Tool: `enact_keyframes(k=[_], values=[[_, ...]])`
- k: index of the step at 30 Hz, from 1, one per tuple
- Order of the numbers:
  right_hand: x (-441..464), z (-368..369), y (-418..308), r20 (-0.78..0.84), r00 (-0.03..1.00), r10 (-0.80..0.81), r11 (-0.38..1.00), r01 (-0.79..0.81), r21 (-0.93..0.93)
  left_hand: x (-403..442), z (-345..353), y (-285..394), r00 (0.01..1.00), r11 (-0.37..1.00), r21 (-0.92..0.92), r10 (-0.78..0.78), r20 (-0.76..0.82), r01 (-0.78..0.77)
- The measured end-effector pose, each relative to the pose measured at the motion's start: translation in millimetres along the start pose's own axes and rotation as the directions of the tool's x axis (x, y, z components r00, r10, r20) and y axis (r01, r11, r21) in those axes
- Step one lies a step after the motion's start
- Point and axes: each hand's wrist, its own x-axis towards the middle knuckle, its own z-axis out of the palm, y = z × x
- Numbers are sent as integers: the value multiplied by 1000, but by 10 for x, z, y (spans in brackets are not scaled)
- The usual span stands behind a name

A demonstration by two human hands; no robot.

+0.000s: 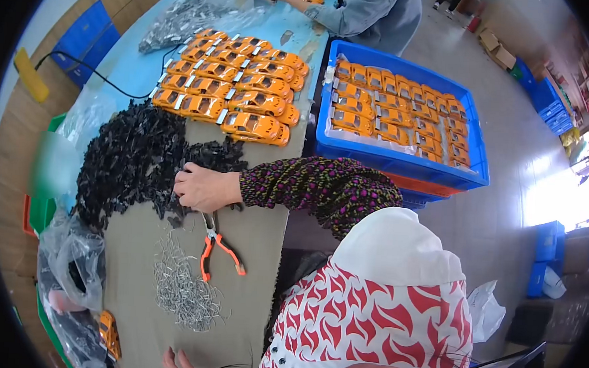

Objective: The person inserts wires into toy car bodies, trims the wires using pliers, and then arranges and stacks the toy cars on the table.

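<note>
Fingers of the right hand (206, 187) are bent down together at the lower edge of a wide heap of small black pieces (133, 155). Their tips are hidden, so I cannot tell if they are clamped on one piece. The wrist comes out of a dark sleeve (321, 189) with purple and yellow-green dots. The left hand (180, 364) is at the bottom edge of the view, and only some fingers are visible, a little apart. The rest is cut off, so I cannot tell whether it holds something.

Just beside the right hand lie pliers (208, 246) with orange and black handles. Their handles are spread, and their nose points to this hand; I cannot tell if the two touch. Next to the pliers, between the two hands, is a loose tangle of thin silver wire pieces (186, 288). All these things lie on the grey-brown cover of the surface (130, 262).

Near the left edge of the surface, one orange toy car (109, 334) lies alone, beside clear plastic bags (80, 266). Beyond the black heap, many orange toy cars (213, 86) are set close together in rows, with small white strips between some of them. To the right of these rows, a blue crate (356, 154) contains more orange cars. Farther away, a co-worker in a blue-grey sleeve (346, 20) sits or stands at the same surface.
</note>
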Motion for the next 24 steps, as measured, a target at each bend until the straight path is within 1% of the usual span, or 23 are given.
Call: enact_keyframes(k=[1,3,4,5,6,7,8,9,10,11,12,13,14,15,16,17,18,19,20,22,23,24], values=[[-36,-8,19,2,1000,8,1000,-8,-9,-144,28,0,1000,999,-45,8,-31,-9],[-139,-205,22,22,997,-79,994,77,79,-332,115,-28,996,991,-132,19,-88,-31],[-188,-316,14,27,992,-124,985,120,124,-392,196,-84,995,990,-133,24,-94,-36],[-236,-421,-65,27,992,-122,986,118,120,-421,278,-156,990,964,-245,82,-112,-107],[-285,-518,-212,45,973,-225,916,196,350,-457,334,-225,982,920,-350,137,-134,-176],[-336,-580,-308,35,943,-330,787,254,563,-505,337,-264,970,861,-448,188,-157,-240],[-376,-604,-333,30,943,-332,785,258,564,-325,306,-192,970,863,-445,189,-153,-238],[-404,-618,-360,51,933,-356,795,273,541,-149,263,-68,992,869,-478,-121,41,126],[-429,-623,-415,70,919,-387,797,296,526,264,258,122,875,761,-431,-422,237,484],[-420,-612,-516,74,895,-439,782,340,523,625,98,365,615,541,-293,-681,398,789],[-396,-663,-558,53,906,-420,762,320,562,968,-61,538,226,214,-81,-856,464,974],[-345,-713,-548,20,903,-429,718,327,615,1154,-39,566,271,286,-29,-862,429,958],[-305,-789,-575,97,901,-423,721,270,638,1277,-27,592,252,249,-68,-854,454,966],[-240,-770,-579,84,899,-430,722,287,629,1308,21,624,324,335,-50,-849,417,941],[-192,-769,-603,129,890,-436,742,275,612,1416,69,604,251,249,-61,-868,429,966],[-141,-797,-642,103,894,-436,742,292,604,1389,133,631,245,242,-56,-891,383,969],[-93,-804,-674,117,883,-455,731,296,614,1330,234,665,218,218,-41,-911,350,975],[-86,-837,-725,149,881,-448,748,278,603,1303,290,667,243,247,-32,-910,335,968],[-76,-833,-741,124,844,-522,702,342,625,1340,356,671,214,212,-42,-927,309,976],[-58,-844,-724,133,870,-474,725,301,619,1428,520,613,220,202,-92,-931,290,975],[-53,-832,-698,117,855,-506,709,335,621,1465,603,582,238,211,-119,-926,295,970],[-56,-802,-678,105,876,-470,716,310,626,1453,735,572,297,284,-87,-917,266,955]])
